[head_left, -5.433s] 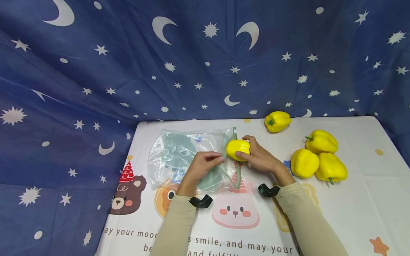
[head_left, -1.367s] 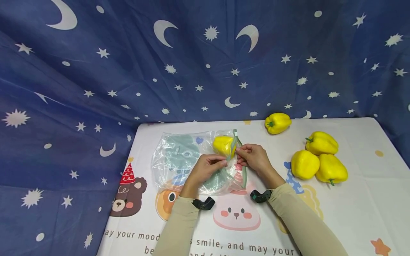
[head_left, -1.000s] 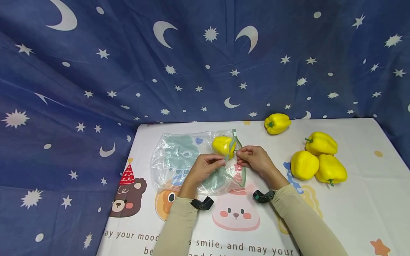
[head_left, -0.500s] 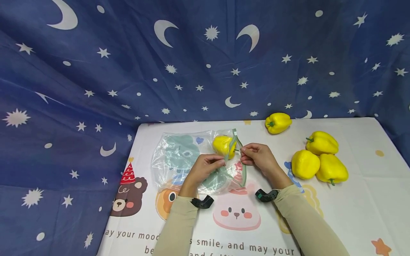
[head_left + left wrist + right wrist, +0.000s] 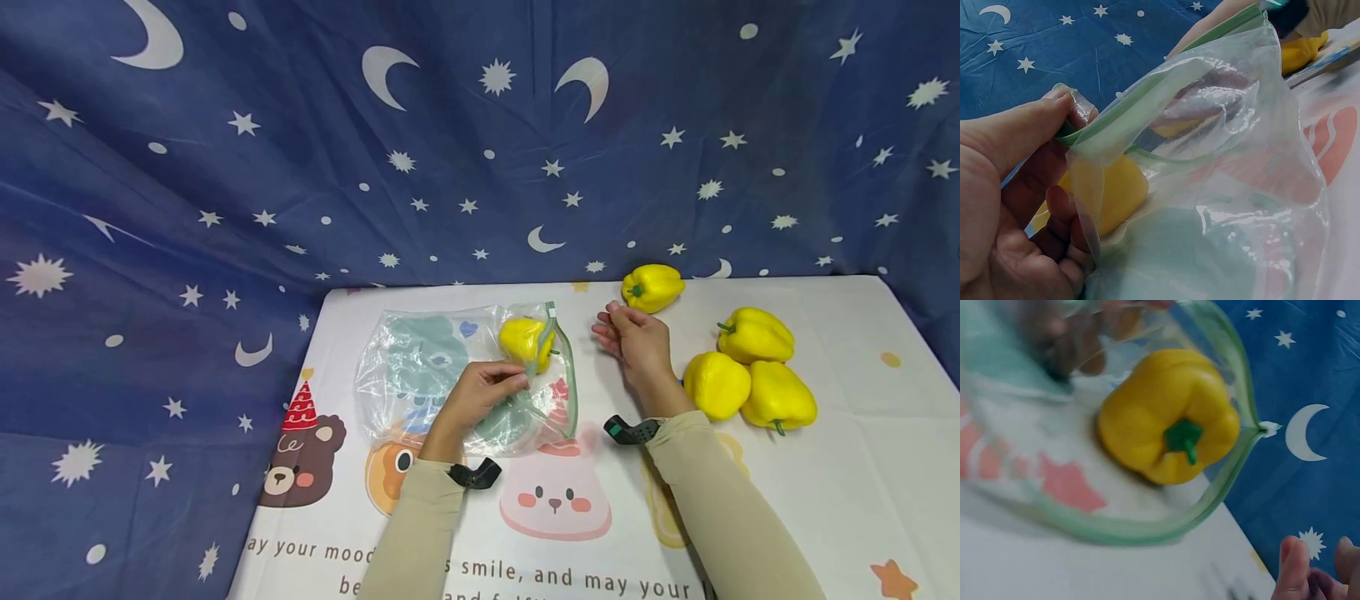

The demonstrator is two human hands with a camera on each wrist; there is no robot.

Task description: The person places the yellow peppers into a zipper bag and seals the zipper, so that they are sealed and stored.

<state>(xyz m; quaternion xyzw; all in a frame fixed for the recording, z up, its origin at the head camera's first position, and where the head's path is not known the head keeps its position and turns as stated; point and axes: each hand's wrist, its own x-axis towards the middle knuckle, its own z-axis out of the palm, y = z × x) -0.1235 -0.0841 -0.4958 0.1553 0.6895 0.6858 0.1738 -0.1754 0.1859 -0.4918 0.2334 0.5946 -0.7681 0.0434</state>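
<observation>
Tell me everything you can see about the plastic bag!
The zip-top bag is clear, crinkly plastic with a pale green picture printed on it and a green zip strip round its mouth. It lies on the cartoon tablecloth with its mouth gaping open toward the loose peppers. One yellow bell pepper sits just inside the opening, green stem pointing outward. The left hand pinches the rim at the zip; the right hand is off the bag.
</observation>
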